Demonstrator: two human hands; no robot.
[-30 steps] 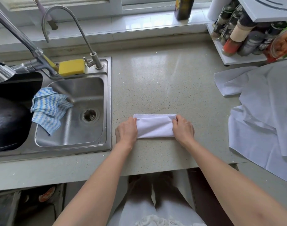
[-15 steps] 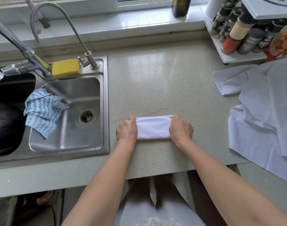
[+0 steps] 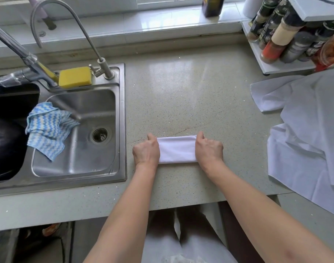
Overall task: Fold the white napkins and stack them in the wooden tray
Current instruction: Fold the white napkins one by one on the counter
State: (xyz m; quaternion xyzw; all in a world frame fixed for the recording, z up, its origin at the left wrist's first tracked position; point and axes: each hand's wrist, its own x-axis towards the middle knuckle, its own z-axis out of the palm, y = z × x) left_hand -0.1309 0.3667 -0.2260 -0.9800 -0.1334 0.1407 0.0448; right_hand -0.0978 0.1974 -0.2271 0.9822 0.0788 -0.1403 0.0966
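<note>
From the head view, a folded white napkin [image 3: 177, 149] lies flat on the speckled countertop [image 3: 181, 88], to the right of the steel sink [image 3: 122, 118] and close to the counter's near edge. It is a short, wide band, and each hand covers one end of it: the left hand [image 3: 146, 151] sits on the end nearer the sink, the right hand [image 3: 209, 149] on the end farther from it. Both hands have their fingers curled down over the napkin's ends with the thumbs pointing away from the person along the far edge — they grip the cloth at its two ends, and only the middle stretch of the napkin shows between them. Farther from the sink, past the right hand, a loose heap of unfolded white napkins [image 3: 306, 130] spreads over the counter and hangs off its near edge. Inside the sink's basin a blue-and-white striped cloth [image 3: 46, 130] drapes over the divider, and a yellow sponge [image 3: 75, 76] rests on the sink's back rim beside the curved tap [image 3: 71, 19]. Behind the napkin heap, a white rack of spice jars [image 3: 282, 38] stands against the window ledge.
</note>
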